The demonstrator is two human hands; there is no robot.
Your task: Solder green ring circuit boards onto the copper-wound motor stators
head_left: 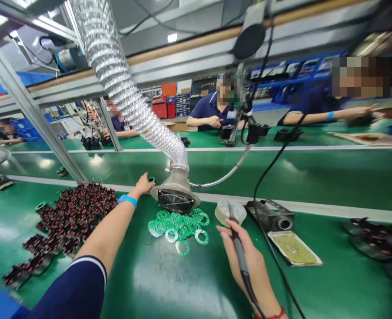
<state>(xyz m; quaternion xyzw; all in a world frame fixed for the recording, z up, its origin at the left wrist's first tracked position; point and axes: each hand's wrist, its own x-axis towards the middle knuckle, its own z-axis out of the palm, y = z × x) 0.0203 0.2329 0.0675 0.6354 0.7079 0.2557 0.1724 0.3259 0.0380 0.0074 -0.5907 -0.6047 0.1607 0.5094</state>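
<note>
My left hand (pixel 144 184) reaches forward to the far edge of the bench, left of the fume hood. Its fingers are closed on a small dark motor stator with a green ring (pixel 152 180), partly hidden by the hand. In my right hand (pixel 249 257) is a soldering iron (pixel 238 252), gripped like a pen, its front end over a pale round roll (pixel 220 214). Between my hands lies a pile of green ring-shaped circuit boards (pixel 172 225), right under the hood. Many black stators with reddish windings (pixel 86 208) are heaped left of my left arm.
A fume hood (pixel 176 199) hangs on a silver flexible duct (pixel 129 88). Right of the roll stand a soldering iron holder (pixel 272 215) and a yellow sponge tray (pixel 295 249). A black cable (pixel 265 177) crosses in front. Beyond the green belt (pixel 282 177), several co-workers sit.
</note>
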